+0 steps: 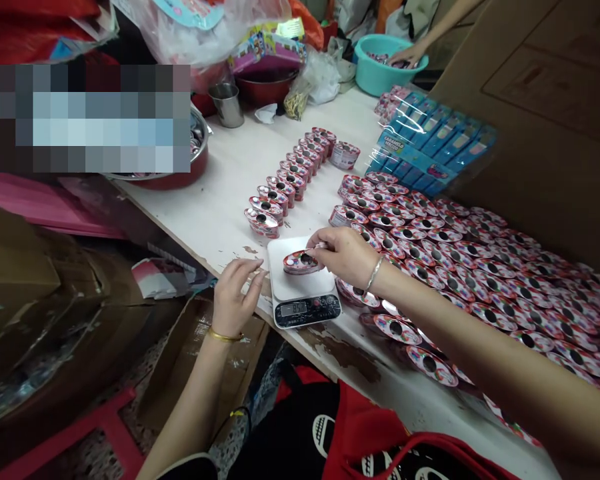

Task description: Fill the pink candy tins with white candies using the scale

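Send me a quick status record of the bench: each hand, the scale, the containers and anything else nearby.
Right hand: holding an oval printed container on the scale
Left hand: open, just beside the scale
Scale: digital kitchen scale, on the white table
Lined-up containers: double row beyond the scale
Loose containers: packed together, right of the scale
Nearby: co-worker's hand in a teal basin

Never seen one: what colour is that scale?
White top, black display, in the head view.

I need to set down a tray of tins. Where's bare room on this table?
Bare table lies between the steel cup and the tin rows. It's crowded right of the scale, where loose tins run up to the blue packs.
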A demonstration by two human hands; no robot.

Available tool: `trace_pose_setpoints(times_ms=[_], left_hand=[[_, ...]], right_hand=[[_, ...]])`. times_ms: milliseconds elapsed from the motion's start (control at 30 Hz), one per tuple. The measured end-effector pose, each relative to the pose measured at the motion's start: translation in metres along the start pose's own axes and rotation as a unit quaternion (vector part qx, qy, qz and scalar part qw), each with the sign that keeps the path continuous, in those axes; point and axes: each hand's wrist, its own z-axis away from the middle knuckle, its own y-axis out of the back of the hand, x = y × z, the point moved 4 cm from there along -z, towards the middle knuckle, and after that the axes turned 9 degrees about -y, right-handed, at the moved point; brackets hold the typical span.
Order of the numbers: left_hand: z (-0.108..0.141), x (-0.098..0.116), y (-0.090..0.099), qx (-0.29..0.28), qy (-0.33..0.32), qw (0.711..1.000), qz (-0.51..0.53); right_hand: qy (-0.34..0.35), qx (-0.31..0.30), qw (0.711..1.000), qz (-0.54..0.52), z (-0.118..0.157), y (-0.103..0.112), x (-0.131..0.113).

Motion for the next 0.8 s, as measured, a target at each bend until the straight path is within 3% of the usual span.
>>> trace_pose_setpoints(times_ms=[167,367,633,733,800], left_hand=[[-0.005,0.014,-0.011,-0.047,-0.048,0.995,-0.079],[-0.012,0.029,-0.030,-0.072,-0.099,0.986,-0.115],[-0.014,0.037,-0.053,-0.072,-0.132,0.986,-0.070],[-0.014,0.038,-0.051,-0.064,-0.127,0.988,-0.055],[-0.014,0.035,-0.043,-0.027,-0.112,0.992,-0.047]], right_hand=[[0.035,0.021,0.995,0.088,-0.007,-0.006,-0.008],[0.041,0.010,0.993,0.110,-0.010,-0.013,-0.007],[0.079,0.026,0.995,0.054,-0.005,-0.013,-0.003],[0.073,0.038,0.997,0.003,-0.004,-0.008,0.001],[0.070,0.050,0.996,-0.029,-0.001,-0.003,0.003]])
